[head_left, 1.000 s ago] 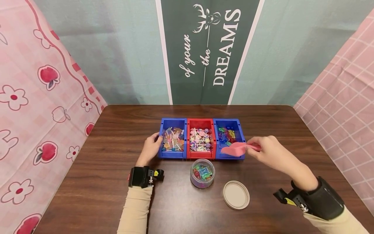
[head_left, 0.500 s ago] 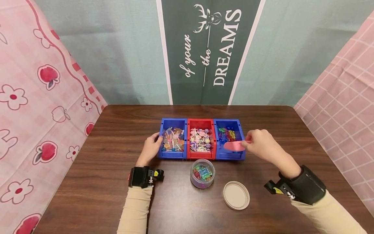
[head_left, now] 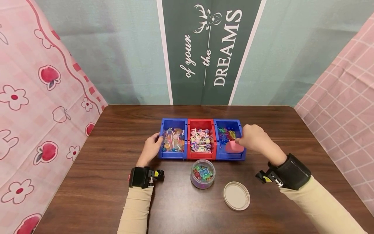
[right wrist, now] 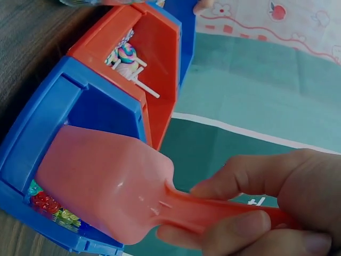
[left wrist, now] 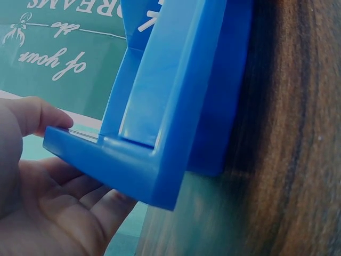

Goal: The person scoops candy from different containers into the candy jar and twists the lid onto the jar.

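My right hand (head_left: 255, 139) grips the handle of a pink scoop (head_left: 234, 147). The scoop's bowl is tipped into the right blue bin (head_left: 230, 156), over colourful clear candies (head_left: 226, 134). In the right wrist view the scoop (right wrist: 112, 181) shows its smooth underside, so its contents are hidden. At the far end of the row, my left hand (head_left: 152, 148) holds the side wall of the left blue bin (head_left: 173, 155). Seen from the left wrist, the thumb lies at the rim of that bin (left wrist: 176, 96) and the fingers are beneath it.
Between the blue bins sits a red bin (head_left: 201, 155) of swirled lollipops. A clear jar (head_left: 202, 183) of wrapped-looking candies stands in front of it. Its round, pale lid (head_left: 236, 196) lies on the brown table (head_left: 187, 211) to the jar's right. Fabric hangs behind and at both sides.
My right hand has moved left and slightly away from me, turning the scoop from level to tipped down into the right blue bin. My left hand has stayed put.
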### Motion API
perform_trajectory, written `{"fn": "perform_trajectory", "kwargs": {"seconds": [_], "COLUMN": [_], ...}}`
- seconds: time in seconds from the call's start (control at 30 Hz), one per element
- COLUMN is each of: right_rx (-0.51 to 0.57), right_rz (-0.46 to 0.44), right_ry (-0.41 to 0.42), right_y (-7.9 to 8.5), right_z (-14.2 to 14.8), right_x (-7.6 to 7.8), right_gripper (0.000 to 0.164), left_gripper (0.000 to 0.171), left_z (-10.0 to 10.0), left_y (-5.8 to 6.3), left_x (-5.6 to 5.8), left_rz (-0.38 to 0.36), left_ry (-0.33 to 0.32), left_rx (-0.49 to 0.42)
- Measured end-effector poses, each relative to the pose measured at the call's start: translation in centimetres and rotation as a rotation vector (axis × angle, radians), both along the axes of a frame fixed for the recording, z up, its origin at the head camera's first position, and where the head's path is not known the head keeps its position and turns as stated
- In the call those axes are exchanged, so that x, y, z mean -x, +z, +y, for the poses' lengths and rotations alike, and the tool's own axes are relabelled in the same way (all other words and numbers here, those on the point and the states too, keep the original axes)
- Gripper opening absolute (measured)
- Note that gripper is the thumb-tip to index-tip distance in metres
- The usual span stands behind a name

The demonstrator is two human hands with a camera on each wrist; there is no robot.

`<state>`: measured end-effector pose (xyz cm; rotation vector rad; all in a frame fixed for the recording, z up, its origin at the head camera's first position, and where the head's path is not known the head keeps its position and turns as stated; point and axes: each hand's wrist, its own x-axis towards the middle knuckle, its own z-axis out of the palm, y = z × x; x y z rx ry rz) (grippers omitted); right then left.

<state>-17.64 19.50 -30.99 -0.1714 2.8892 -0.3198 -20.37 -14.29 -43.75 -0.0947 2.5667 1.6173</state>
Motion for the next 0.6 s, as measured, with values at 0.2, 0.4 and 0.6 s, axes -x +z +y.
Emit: {"fn": "perform_trajectory", "kwargs": {"seconds": [0.2, 0.4, 0.6], "right_rx": [-0.059, -0.138, -0.18], "right_rz": [-0.054, -0.088, -0.123], "right_ry": [-0.042, -0.041, -0.039], "right_y": [-0.4, -0.6, -0.8], "right_z": [-0.3, -0.9, -1.4], "right_x": [1.2, 2.4, 3.2], "right_gripper": [0.032, 0.046, 0.055], "left_gripper": [0.045, 0.045, 0.045], "left_z": [0.0, -0.1, 0.0], "left_y": [-0.1, 0.0, 0.0], "left_x": [0.1, 0.1, 0.1], "left_rz": [0.014, 0.019, 0.024], "left_ry": [-0.004, -0.003, -0.001], "left_rx": [0.009, 0.014, 0.007]}}
